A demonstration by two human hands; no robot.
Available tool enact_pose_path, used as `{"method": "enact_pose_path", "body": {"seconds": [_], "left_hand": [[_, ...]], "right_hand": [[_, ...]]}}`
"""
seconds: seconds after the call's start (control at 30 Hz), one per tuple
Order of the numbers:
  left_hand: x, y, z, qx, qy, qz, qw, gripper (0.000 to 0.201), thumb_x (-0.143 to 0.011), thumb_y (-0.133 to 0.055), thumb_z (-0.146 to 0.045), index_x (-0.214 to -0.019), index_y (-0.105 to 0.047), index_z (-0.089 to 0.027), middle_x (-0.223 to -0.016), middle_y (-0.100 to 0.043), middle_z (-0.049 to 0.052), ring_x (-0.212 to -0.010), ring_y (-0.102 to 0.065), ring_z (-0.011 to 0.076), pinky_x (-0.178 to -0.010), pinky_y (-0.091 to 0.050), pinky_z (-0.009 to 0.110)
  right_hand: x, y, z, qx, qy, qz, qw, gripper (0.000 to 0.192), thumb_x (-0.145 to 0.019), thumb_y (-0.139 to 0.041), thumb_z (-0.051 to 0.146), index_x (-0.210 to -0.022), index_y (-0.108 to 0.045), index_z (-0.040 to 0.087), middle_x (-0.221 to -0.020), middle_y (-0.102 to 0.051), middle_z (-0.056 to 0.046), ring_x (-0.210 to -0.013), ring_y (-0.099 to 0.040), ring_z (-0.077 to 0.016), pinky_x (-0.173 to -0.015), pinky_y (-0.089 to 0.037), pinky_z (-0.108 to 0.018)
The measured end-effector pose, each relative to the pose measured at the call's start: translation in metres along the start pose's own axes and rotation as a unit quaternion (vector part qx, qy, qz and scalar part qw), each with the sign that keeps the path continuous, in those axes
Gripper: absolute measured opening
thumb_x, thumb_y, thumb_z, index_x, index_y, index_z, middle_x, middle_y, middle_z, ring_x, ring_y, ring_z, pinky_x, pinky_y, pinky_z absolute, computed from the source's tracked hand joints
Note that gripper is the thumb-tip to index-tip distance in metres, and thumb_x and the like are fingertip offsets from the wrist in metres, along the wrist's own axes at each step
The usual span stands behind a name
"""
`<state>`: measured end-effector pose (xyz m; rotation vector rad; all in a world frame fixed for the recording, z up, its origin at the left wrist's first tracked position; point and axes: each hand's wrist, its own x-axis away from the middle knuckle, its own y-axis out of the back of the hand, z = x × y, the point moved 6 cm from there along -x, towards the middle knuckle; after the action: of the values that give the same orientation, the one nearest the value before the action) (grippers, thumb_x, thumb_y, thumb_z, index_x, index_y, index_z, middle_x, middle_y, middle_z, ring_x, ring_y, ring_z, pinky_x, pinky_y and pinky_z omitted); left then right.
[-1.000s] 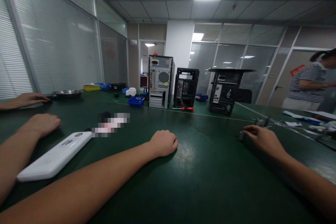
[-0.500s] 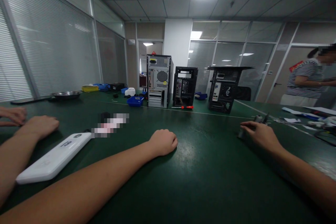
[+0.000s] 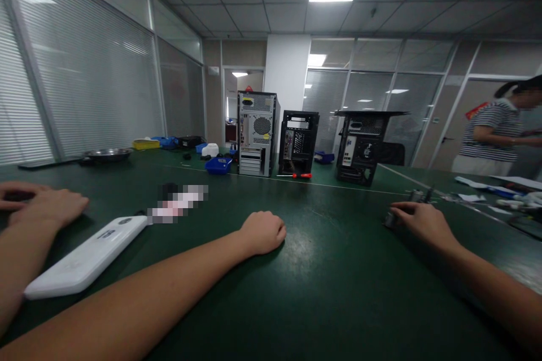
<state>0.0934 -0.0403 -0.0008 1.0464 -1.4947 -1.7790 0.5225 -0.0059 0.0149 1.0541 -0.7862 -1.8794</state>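
My left hand [image 3: 263, 232] rests on the green table [image 3: 296, 299] as a loose fist. Its fingers are curled under, and nothing shows in them. At the right, my right hand [image 3: 425, 224] has thumb and fingers together on a small grey metal part [image 3: 389, 220] standing on the tabletop. Just behind those fingers are more small metal pieces [image 3: 417, 196], partly hidden by the hand. Left of my left forearm lies a flat white device [image 3: 87, 259] with dark digits, a cord at its far end.
Another person's hands [image 3: 53, 207] rest at the left edge. Computer cases [image 3: 256, 135] stand across the table, a red screwdriver [image 3: 302, 175] before the middle one. Blue bin [image 3: 218, 166], metal bowl [image 3: 108, 154] and papers [image 3: 471, 198] lie farther out. A person in stripes [image 3: 493, 130] stands right.
The view has tilted up slightly. My left hand stays put, and my right fingers have shifted a little at the metal part. The neighbour's hands at the left have moved a bit leftward.
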Motion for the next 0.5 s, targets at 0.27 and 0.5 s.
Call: {"method": "enact_pose_path", "body": {"seconds": [0.27, 0.5], "left_hand": [[0.0, 0.001, 0.001, 0.006, -0.003, -0.001, 1.0, 0.044, -0.094, -0.035, -0.041, -0.084, -0.072, -0.02, -0.083, -0.072, 0.01, -0.074, -0.068, 0.0236, -0.07, -0.053, 0.035], [0.002, 0.004, -0.001, 0.018, -0.002, -0.002, 1.0, 0.044, -0.095, -0.035, -0.041, -0.083, -0.072, -0.019, -0.084, -0.072, 0.011, -0.073, -0.067, 0.0232, -0.069, -0.052, 0.035]], "right_hand": [[0.001, -0.01, -0.014, -0.172, -0.083, 0.043, 0.981, 0.041, -0.068, -0.074, 0.043, -0.099, -0.073, 0.015, -0.099, -0.075, -0.012, -0.083, -0.071, -0.0252, -0.076, -0.054, -0.034], [0.005, -0.006, -0.013, -0.216, -0.103, 0.033, 0.97, 0.041, -0.067, -0.076, 0.042, -0.098, -0.073, 0.016, -0.097, -0.075, -0.013, -0.079, -0.071, -0.0269, -0.077, -0.054, -0.038]]}}
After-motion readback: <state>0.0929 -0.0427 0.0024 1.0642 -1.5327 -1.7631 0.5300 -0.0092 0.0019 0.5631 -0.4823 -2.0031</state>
